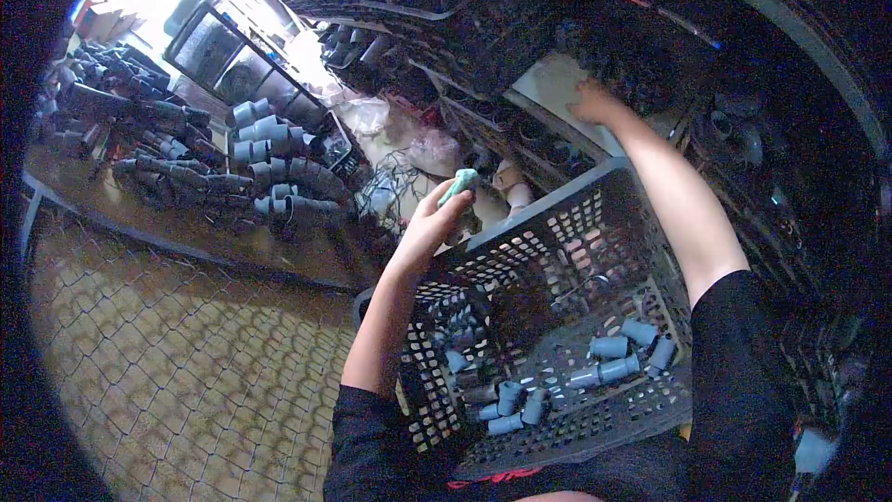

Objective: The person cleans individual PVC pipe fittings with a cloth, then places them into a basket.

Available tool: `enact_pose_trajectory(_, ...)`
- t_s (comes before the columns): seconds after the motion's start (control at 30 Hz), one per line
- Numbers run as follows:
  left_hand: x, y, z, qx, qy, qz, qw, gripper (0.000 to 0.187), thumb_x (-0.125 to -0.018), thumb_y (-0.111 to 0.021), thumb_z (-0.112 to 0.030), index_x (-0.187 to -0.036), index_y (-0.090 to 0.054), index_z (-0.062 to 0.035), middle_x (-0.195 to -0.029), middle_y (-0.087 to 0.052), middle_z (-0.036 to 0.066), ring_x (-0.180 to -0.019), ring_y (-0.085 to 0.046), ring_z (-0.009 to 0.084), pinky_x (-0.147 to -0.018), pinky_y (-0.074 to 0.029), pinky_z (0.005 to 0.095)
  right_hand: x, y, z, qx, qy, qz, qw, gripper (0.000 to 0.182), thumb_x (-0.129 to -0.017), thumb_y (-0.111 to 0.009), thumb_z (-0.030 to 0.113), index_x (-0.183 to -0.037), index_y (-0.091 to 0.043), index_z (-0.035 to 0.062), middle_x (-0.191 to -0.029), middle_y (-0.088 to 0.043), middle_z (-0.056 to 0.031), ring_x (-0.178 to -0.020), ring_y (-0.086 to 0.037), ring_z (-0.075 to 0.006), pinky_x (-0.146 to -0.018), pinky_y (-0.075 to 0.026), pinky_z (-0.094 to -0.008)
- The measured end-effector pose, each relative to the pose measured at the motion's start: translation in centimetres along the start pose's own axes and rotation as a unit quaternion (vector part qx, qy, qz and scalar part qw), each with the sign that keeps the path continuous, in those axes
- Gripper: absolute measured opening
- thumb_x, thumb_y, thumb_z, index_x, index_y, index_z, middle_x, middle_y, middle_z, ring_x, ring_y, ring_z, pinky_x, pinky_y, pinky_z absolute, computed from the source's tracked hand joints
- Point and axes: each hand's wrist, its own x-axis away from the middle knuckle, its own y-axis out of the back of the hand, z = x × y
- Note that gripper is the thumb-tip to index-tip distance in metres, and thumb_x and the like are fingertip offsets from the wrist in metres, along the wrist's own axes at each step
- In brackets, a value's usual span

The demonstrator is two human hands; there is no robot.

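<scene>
My left hand is raised over the far left rim of a dark plastic crate, its fingers closed round a small crumpled pale green cloth. Stretched far forward past the crate, my right hand has its fingers apart at a pale flat board on the shelf. Grey-blue pipe fittings lie in the crate, some near its right side and others toward the front. The crate stands close against my body, between my forearms.
On the left, a brown table carries rows of stacked grey pipe fittings. Chain-link mesh runs below it. Clear plastic bags lie beyond the crate. Dark shelving fills the back and right.
</scene>
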Motion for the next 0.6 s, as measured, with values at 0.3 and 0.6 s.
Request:
enact_pose_trajectory(0.3, 0.4, -0.1, -0.6, 0.02, 0.012, 0.011, 1.0, 0.047, -0.092, -0.061, -0.028, -0.131, -0.051, -0.0041, -0.109, -0.062, 0.002, -0.095, -0.058, 0.0097, -0.083, -0.046, 0.0241, -4.1, -4.1, -3.9, 0.038, -0.075, 0.084, 0.993, 0.05, -0.077, -0.064, 0.027, -0.123, -0.059, 0.0075, -0.121, -0.06, -0.0217, -0.112, -0.058, -0.036, -0.096, -0.045, -0.0433)
enact_pose_trajectory(0.6, 0.3, -0.7, -1.0, -0.052, 0.006, -0.003, 0.999, 0.05, -0.09, -0.062, -0.038, -0.129, -0.055, -0.0068, -0.111, -0.061, 0.001, -0.099, -0.055, 0.0107, -0.086, -0.043, 0.0258, 3.3, 6.9, 7.5, -0.041, 0.111, -0.095, 0.988, 0.03, -0.088, -0.056, 0.029, -0.104, -0.067, 0.0065, -0.103, -0.068, -0.0164, -0.094, -0.065, -0.033, -0.083, -0.05, -0.042)
